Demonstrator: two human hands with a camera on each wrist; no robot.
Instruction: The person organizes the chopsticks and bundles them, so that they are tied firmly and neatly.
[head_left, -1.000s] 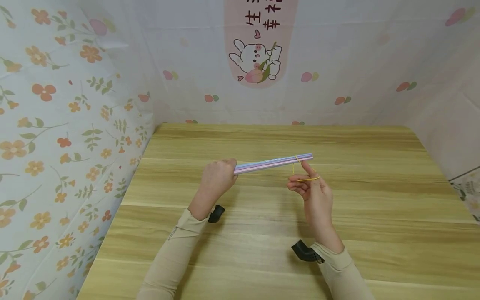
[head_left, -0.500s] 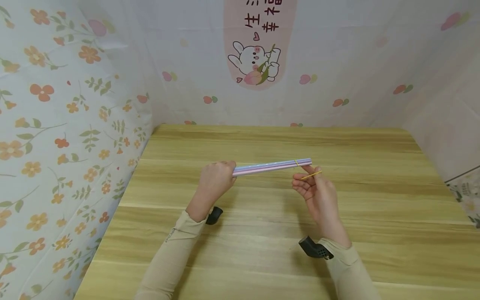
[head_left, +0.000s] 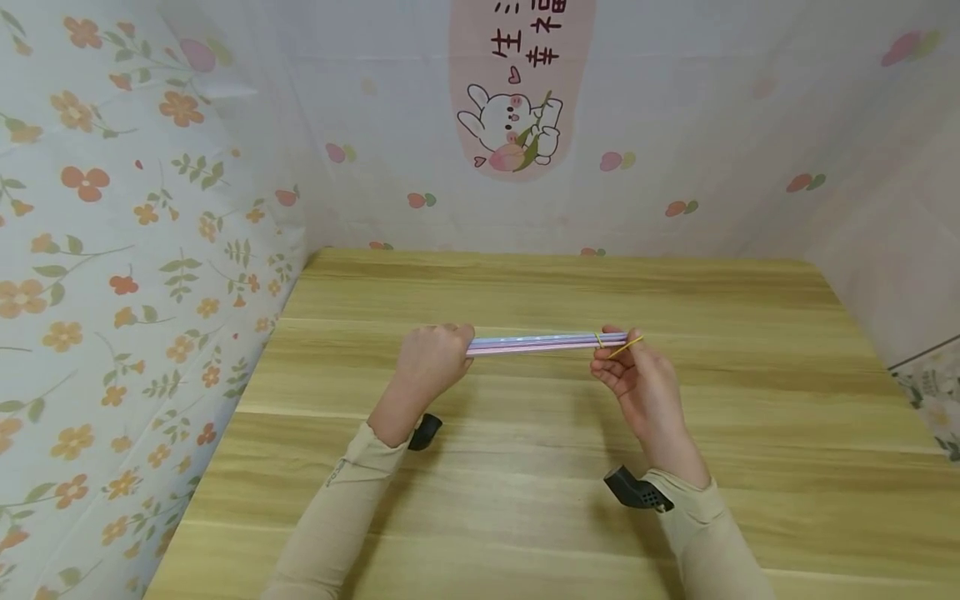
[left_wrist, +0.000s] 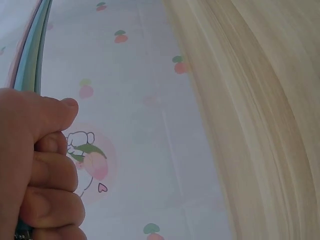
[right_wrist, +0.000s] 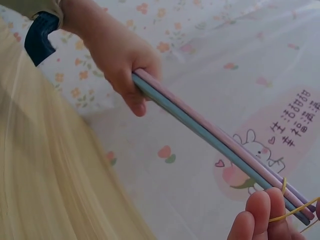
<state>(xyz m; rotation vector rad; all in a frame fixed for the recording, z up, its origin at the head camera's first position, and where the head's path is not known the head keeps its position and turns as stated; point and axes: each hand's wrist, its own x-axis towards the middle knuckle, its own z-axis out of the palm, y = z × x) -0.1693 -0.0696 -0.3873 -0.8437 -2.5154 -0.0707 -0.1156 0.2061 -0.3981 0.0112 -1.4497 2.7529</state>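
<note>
My left hand (head_left: 433,360) grips one end of a bundle of thin pastel pencils (head_left: 536,342), blue, pink and purple, held nearly level above the table. In the left wrist view the fingers (left_wrist: 52,170) curl round it, and the thumb lies along it. A yellow rubber band (right_wrist: 284,186) circles the bundle near its far end. My right hand (head_left: 645,383) is at that end, with the band's other part stretched across its thumb and fingers. Those fingers (right_wrist: 259,207) touch the pencils' tips in the right wrist view; the thumb is mostly cut off there.
Below both hands spreads a wood-grain table (head_left: 510,500). A white cloth with a rabbit print (head_left: 517,125) hangs behind it, and a flowered cloth (head_left: 97,275) hangs along the left side. Black wrist cameras (head_left: 637,489) sit at both sleeves.
The right hand has shifted a little right and its fingers have come around the bundle's end. The bundle's right end has dipped, leaving it more level. The left hand keeps its grip.
</note>
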